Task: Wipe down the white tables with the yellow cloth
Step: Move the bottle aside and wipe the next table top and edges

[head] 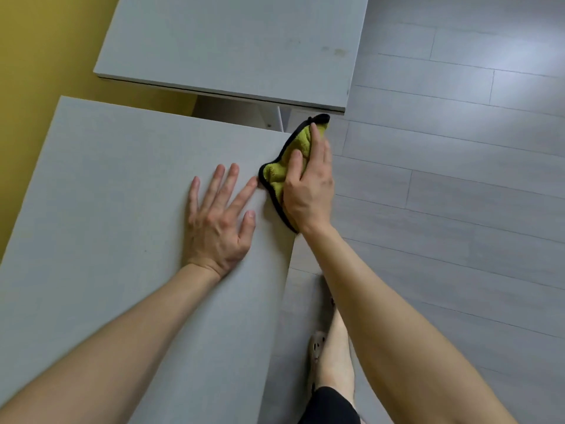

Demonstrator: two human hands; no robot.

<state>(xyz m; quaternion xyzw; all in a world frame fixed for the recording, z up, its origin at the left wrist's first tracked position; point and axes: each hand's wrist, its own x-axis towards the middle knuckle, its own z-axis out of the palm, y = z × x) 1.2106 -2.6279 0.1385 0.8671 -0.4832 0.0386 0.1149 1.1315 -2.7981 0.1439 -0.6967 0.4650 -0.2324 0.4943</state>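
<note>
- The right hand (308,191) grips the yellow cloth (275,174). The palm lies on top of it, the thumb and forefinger are laid over the fabric, and the other fingers bend down past the table's right edge.
- The yellow cloth is bunched under that hand at the far right corner of the near table (107,194). Its black hem shows along the left side, and 1 tip pokes out past the far edge.
- The left hand (218,221) lies flat on the near table with its palm down and all 5 fingers straight and spread, holding nothing. Its forefinger tip is just beside the cloth's black hem.
- Both bare forearms reach in from the near side, the left one over the tabletop and the right one over the floor.
- The far table (229,47) stands beyond a narrow gap and is set at a slight angle to the near one. A few faint marks (337,52) show near its right edge.
- The 2 tabletops are pale and bare apart from the hands and cloth.
- A yellow wall (36,71) runs along the left.
- Grey plank floor (458,179) fills the right side.
- Below the right forearm, a bare leg and a shoe (318,347) stand on the floor beside the near table.
</note>
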